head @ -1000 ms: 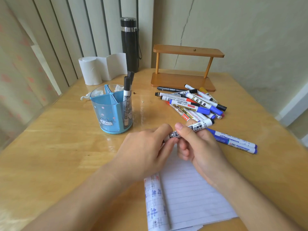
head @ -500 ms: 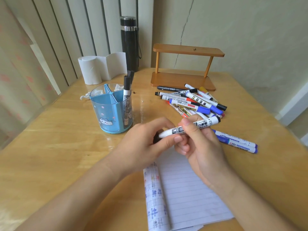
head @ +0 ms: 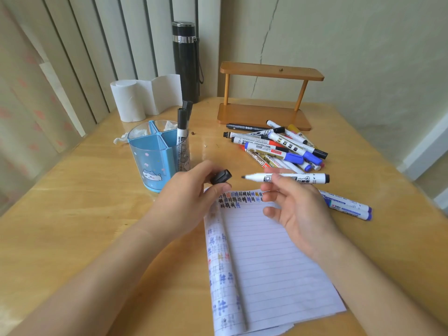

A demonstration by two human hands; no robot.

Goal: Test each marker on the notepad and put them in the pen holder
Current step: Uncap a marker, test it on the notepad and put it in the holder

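My right hand (head: 299, 209) holds an uncapped white marker (head: 286, 178) level above the notepad, its black tip pointing left. My left hand (head: 186, 202) pinches the marker's black cap (head: 220, 177) a short way left of the tip. The lined notepad (head: 264, 263) lies below both hands, with rows of small coloured test marks along its top and left side. A blue pen holder (head: 155, 161) stands at the left with two black-capped markers (head: 182, 132) upright in it. A pile of several markers (head: 276, 149) lies behind my right hand.
Two blue markers (head: 346, 204) lie right of the notepad. A wooden stand (head: 264, 98) is at the back of the wooden table (head: 72, 214), with a black flask (head: 185, 61) and a paper roll (head: 135, 98) at the back left. Crumpled tissue (head: 120, 139) lies behind the holder.
The cap has come off the marker: my left hand drew it away to the left while my right hand kept the marker body and levelled it. The notepad's top marks are uncovered.
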